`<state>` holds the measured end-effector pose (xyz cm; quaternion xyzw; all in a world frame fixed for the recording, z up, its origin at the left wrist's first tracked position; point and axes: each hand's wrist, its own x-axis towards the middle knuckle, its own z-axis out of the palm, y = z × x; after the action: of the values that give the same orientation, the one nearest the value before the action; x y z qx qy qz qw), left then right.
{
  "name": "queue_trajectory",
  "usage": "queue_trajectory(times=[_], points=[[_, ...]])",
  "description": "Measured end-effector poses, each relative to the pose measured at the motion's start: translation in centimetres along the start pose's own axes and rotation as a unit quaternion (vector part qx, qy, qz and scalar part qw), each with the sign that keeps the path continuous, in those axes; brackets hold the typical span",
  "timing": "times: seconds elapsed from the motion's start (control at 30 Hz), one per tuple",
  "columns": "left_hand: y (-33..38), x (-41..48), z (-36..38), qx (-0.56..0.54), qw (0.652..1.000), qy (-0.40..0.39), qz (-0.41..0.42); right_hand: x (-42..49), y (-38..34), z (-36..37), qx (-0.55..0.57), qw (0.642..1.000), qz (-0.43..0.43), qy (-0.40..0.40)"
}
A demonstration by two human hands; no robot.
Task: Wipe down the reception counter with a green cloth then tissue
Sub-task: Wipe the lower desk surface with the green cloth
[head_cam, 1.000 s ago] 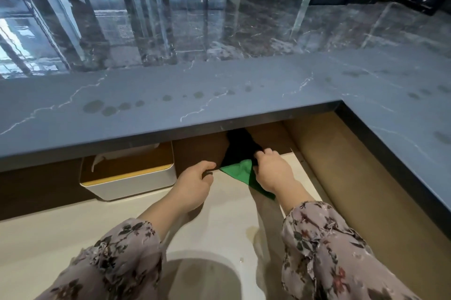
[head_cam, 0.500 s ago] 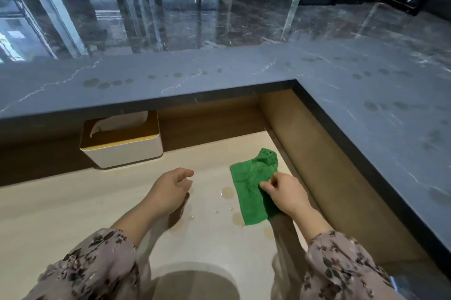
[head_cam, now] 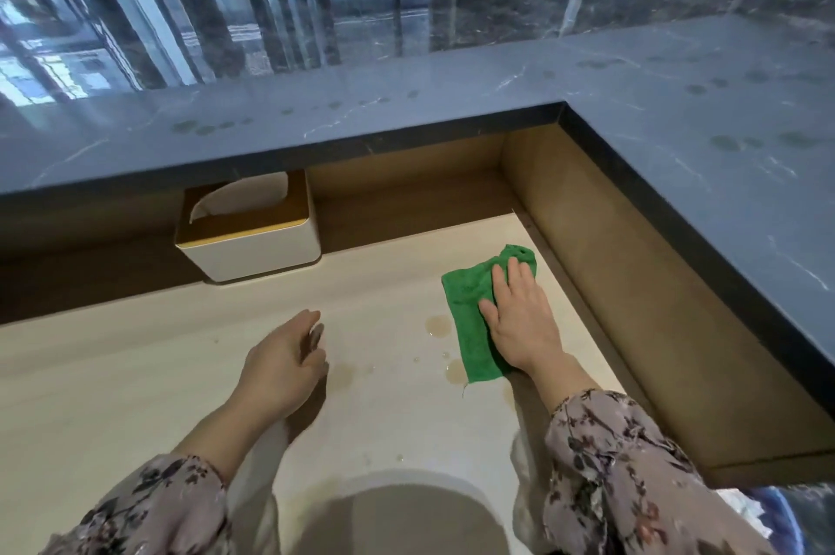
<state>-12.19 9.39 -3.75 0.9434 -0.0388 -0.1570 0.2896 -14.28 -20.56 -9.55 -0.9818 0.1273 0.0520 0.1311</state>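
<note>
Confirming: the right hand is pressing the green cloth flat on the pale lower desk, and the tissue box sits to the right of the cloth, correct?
Not quite. The head view shows the tissue box to the left of the green cloth. The right hand does press it flat on the pale lower desk.

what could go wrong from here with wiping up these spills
1. The right hand presses flat on the cloth, which lies beside the puddles; a fast sweep could smear the liquid rather than lift it.
2. The left hand is right beside a wet patch and might drag through it.
3. The spots on the grey counter above are faint and easy to miss.
</note>
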Motion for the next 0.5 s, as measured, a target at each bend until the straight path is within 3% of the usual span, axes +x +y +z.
queue_trajectory(times=[0.1, 0.23, 0.4, 0.5], points=[[-1.7, -1.2, -1.4, 0.071, 0.997, -0.032, -0.024, 0.1, -1.6, 0.3, -0.01, 0.999, 0.03, 0.009], [-2.6, -2.3, -2.0, 0.151, 0.985, -0.08, -0.024, -0.6, -6.4, 0.9, -0.011, 0.998, 0.049, -0.035], [-2.1, -2.7, -0.8, 0.268, 0.958, -0.099, -0.027, -3.1, -13.6, 3.1, -0.047, 0.992, -0.101, -0.051], [-1.2, -2.1, -0.1, 0.323, 0.939, -0.108, -0.042, -3.2, -12.7, 3.0, -0.055, 0.98, -0.181, -0.059]])
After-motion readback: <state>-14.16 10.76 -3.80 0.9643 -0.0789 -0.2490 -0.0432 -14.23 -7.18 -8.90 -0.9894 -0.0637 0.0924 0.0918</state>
